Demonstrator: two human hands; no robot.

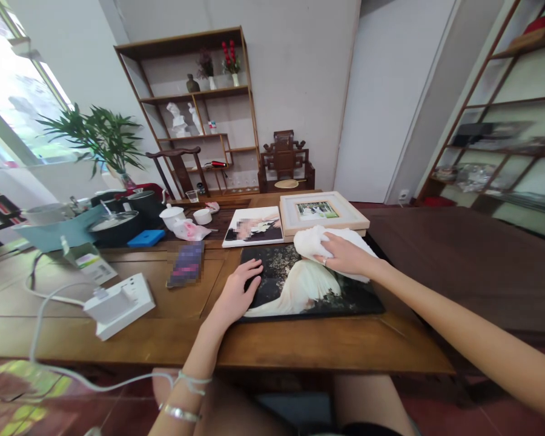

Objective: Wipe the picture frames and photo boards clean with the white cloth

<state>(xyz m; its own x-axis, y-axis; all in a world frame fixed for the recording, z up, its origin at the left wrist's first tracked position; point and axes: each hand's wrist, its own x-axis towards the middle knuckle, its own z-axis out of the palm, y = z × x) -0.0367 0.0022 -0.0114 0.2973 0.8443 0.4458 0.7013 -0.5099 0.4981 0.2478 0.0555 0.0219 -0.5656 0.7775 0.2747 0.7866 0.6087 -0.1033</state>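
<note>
A dark photo panel (309, 287) showing a white gown lies flat on the wooden table in front of me. My left hand (240, 289) rests on its left edge, fingers apart. On the panel's upper right part, my right hand (345, 254) presses a white cloth (309, 241) against the surface, and the cloth covers that corner. Just behind the panel lie a white-edged photo print (236, 212) and a light wooden picture frame (363, 219) with a small photo inside.
On the left are a white power strip (125, 306) with its cable, an opened small box (91, 263), a blue box (146, 238), a black pot (113, 227) and a white teapot (172, 215). A dark phone-like item (186, 263) lies nearer. Shelves and chairs stand behind.
</note>
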